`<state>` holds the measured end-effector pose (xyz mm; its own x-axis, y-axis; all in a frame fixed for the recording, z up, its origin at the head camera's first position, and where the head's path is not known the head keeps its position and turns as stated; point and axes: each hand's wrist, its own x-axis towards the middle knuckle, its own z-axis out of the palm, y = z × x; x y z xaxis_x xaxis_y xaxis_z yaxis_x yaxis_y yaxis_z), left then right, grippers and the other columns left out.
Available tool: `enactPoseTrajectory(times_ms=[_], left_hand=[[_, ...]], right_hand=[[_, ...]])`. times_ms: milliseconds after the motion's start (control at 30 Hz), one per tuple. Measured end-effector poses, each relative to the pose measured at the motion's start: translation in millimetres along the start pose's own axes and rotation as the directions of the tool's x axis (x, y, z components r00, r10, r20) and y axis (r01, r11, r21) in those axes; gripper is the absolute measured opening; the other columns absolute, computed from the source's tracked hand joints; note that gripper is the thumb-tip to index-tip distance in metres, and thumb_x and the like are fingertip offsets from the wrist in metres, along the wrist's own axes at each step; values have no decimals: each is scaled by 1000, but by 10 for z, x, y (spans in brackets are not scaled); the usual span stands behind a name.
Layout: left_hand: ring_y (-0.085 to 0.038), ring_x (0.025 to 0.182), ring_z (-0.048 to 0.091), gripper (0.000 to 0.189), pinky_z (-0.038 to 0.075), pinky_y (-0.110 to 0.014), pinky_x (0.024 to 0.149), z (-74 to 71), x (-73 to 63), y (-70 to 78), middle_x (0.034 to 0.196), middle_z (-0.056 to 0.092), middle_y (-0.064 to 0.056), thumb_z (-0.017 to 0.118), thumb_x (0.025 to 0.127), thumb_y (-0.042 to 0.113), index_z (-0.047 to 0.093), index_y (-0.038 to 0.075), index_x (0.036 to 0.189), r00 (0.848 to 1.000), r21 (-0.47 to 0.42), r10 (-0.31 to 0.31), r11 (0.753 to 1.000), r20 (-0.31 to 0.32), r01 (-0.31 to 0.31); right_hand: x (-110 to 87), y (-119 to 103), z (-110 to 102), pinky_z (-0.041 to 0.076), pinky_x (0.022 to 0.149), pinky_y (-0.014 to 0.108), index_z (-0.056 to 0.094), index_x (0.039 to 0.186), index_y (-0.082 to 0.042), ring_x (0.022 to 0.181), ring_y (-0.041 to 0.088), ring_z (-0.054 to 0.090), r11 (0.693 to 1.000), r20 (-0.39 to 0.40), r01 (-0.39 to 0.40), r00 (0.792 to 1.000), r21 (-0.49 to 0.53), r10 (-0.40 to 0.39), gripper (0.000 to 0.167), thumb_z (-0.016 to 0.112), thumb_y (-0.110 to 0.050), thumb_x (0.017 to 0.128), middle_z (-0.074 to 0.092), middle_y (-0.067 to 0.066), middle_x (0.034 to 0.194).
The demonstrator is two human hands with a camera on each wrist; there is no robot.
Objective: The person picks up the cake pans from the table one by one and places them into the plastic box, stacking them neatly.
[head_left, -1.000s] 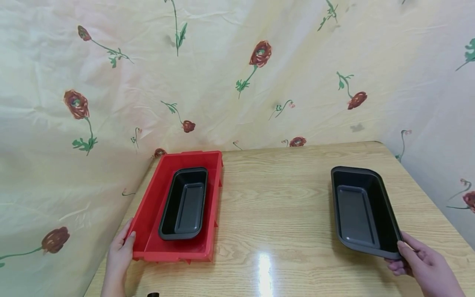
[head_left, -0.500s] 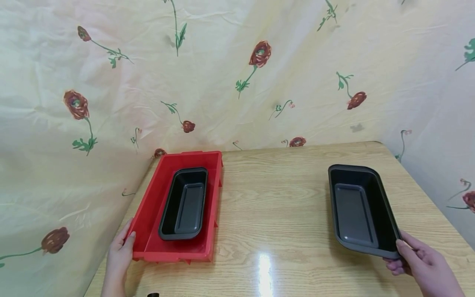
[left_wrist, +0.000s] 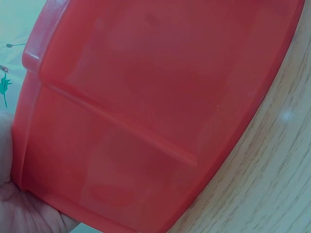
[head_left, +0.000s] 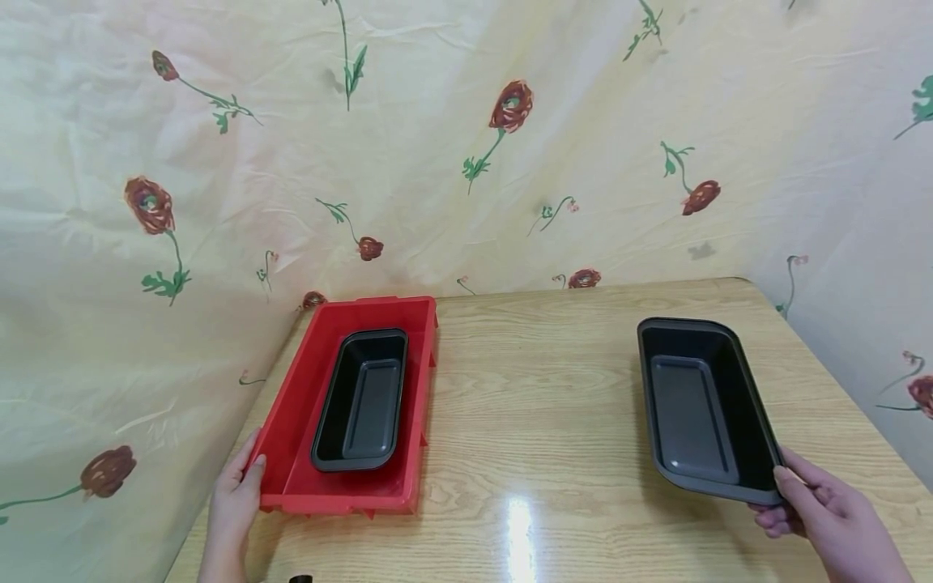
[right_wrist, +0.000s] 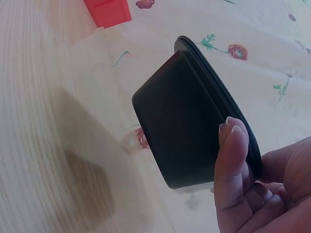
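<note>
A dark loaf pan [head_left: 688, 413] is pinched at its near right corner by my right hand [head_left: 827, 506], thumb over the rim and fingers beneath. In the right wrist view the loaf pan [right_wrist: 180, 116] hangs above the table, its shadow apart from it. My left hand [head_left: 236, 502] grips the near left corner of a red plastic tray [head_left: 291, 461]. Another dark loaf pan [head_left: 372, 405] sits inside that tray, towards its right side. From the left wrist, the red tray's outer wall [left_wrist: 146, 97] fills most of the view, with the left hand [left_wrist: 29, 208] at its corner.
The wood-grain table [head_left: 539, 389] stretches between the tray and the held pan. Flower-printed cloth [head_left: 437, 146] hangs behind it and at both sides. A small dark round object [head_left: 300, 579] shows at the bottom edge, mostly cut off.
The right hand has shifted its loaf pan slightly to the left and a little farther up in the head view. The left hand, the tray and the pan inside it have stayed put.
</note>
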<state>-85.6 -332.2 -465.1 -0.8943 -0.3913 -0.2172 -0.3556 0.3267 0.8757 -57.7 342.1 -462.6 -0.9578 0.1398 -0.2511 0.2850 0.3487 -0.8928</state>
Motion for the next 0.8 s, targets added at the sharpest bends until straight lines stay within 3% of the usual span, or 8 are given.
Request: enactPoseTrajectory(times_ms=[167, 300, 400, 600, 800], left_hand=[[-49, 143, 34, 57, 47, -47, 102, -1, -9, 0, 167, 23, -24, 38, 113, 20, 18, 19, 167, 1000, -2, 0, 1000, -4, 0], [-48, 143, 34, 57, 51, -32, 94, -3, -11, 0, 167, 23, -24, 38, 113, 20, 19, 19, 167, 1000, -4, 4, 1000, -8, -4], [-48, 143, 34, 57, 50, -33, 95, -1, -9, -2, 167, 23, -24, 38, 113, 19, 19, 19, 166, 1000, -4, 6, 1000, -11, -6], [-48, 143, 34, 57, 44, -50, 105, 3, 3, -11, 167, 22, -24, 38, 113, 19, 19, 19, 166, 1000, -4, 8, 1000, -8, -8], [-47, 143, 33, 57, 44, -49, 105, 0, 6, -10, 167, 21, -24, 38, 113, 21, 17, 20, 167, 1000, -9, 10, 1000, 3, -10]], right_hand=[[1, -18, 1, 60, 65, 33, 14, 152, 23, 71, 22, 70, 1000, 10, 13, 1000, 4, -13, 57, 25, -20, 115, 74, 3, 92], [-14, -46, 12, 60, 65, 33, 13, 153, 22, 70, 22, 69, 1000, 15, 15, 1000, 26, -16, 58, 27, -21, 115, 74, -2, 90], [-20, -69, 24, 59, 64, 32, 12, 154, 21, 69, 20, 68, 998, 19, 19, 1000, 52, -20, 59, 29, -21, 115, 74, -4, 88], [-16, -83, 45, 59, 62, 32, 15, 154, 20, 68, 20, 68, 993, 21, 45, 999, 107, -48, 60, 34, -20, 115, 74, -4, 87], [-10, -89, 57, 59, 61, 33, 12, 152, 23, 67, 20, 68, 991, 35, 80, 996, 103, -84, 59, 34, -18, 115, 74, -7, 89]])
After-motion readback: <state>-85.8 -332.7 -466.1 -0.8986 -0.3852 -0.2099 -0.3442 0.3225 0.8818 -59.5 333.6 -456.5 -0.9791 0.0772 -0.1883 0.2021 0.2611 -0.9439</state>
